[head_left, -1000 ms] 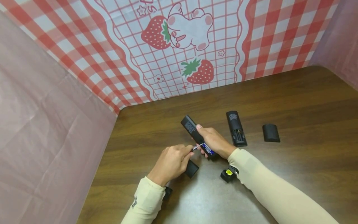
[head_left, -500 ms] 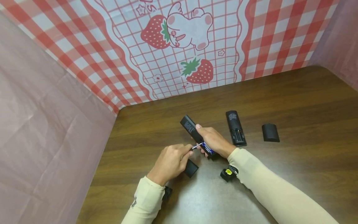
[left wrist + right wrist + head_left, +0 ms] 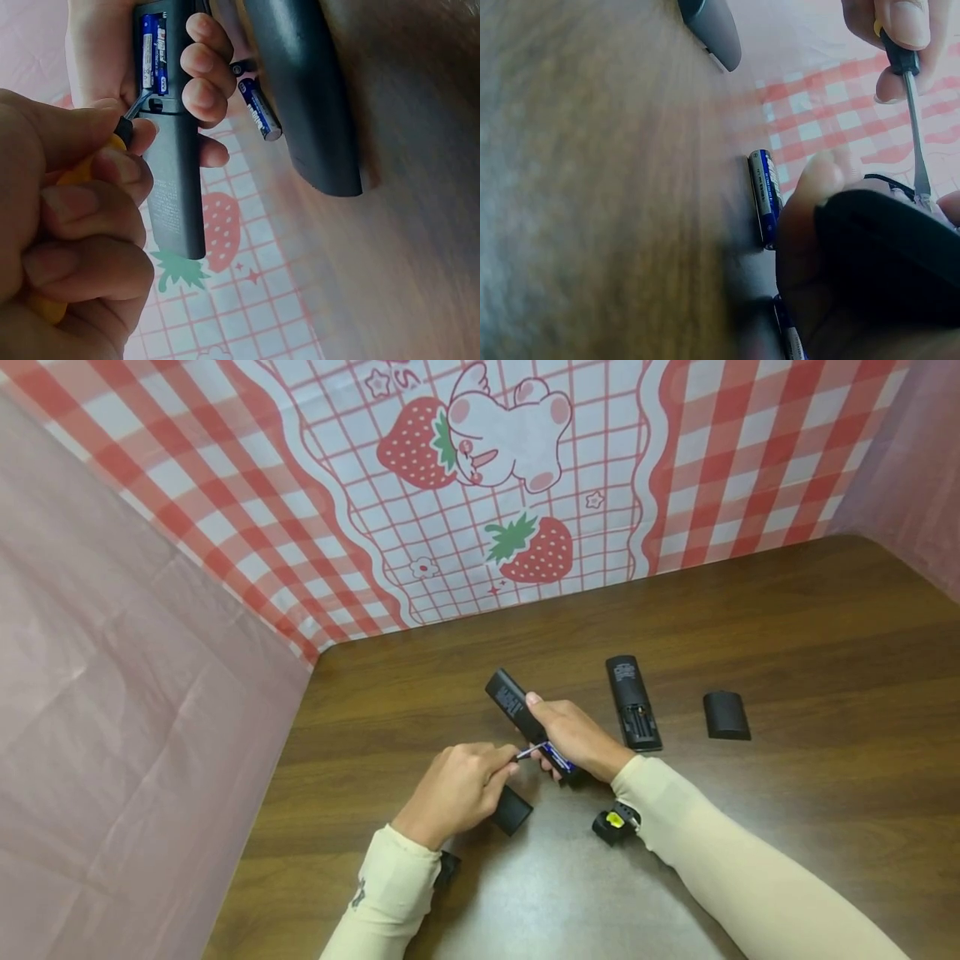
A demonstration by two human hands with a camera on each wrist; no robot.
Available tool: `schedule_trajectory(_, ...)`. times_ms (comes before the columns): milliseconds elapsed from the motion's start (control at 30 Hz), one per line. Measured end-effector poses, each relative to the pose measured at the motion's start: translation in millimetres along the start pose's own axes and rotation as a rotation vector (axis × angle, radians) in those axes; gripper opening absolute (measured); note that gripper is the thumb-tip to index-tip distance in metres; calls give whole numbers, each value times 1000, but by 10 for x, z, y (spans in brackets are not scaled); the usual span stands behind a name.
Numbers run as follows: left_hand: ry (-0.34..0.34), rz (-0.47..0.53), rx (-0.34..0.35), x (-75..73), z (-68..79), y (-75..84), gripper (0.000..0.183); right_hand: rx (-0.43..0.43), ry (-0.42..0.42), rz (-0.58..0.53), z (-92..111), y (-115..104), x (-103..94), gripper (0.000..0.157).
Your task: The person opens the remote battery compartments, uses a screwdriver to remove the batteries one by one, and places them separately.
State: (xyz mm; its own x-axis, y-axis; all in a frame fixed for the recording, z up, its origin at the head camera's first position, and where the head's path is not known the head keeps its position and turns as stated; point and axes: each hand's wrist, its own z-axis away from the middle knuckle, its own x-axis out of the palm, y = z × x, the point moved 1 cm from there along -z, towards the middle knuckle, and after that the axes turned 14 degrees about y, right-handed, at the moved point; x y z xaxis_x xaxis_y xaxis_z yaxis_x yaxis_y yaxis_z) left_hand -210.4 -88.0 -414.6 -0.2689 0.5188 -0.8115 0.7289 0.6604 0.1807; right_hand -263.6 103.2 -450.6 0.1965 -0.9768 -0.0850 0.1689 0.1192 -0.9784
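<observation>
My left hand [image 3: 455, 791] grips a screwdriver [image 3: 124, 129] with a yellow and black handle. Its flat metal tip touches the end of the battery compartment in a black remote control [image 3: 516, 702]. My right hand [image 3: 577, 733] holds that remote back side up, thumb on one side and fingers curled round the other. Two blue batteries [image 3: 154, 56] lie side by side in the uncovered compartment. Below the remote, near my left fingers, a black battery cover [image 3: 512, 811] lies on the table, partly behind that hand.
Right of my hands lies a second remote [image 3: 633, 702], its compartment bare, with another cover [image 3: 726, 715] beyond it. Loose on the table is a blue battery [image 3: 765, 196], with part of another battery [image 3: 789, 330] nearby. A checked cloth [image 3: 720, 468] hangs behind the table.
Hardly anything differs. Both hands keep their hold, and the screwdriver tip stays at the compartment, with only very slight shifts of the left hand.
</observation>
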Motion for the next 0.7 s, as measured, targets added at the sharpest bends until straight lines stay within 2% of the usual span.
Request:
schedule_trajectory(200,-2,1,-1,16,-1,0,12,6,19,21,11,-17,-13,68)
schedule_trajectory(467,-3,16,-2,24,8,-8,9,30,4,48,-8,-13,-16,66)
schedule_trajectory(700,-22,16,1,24,4,0,14,42,-5,61,-10,2,-14,66)
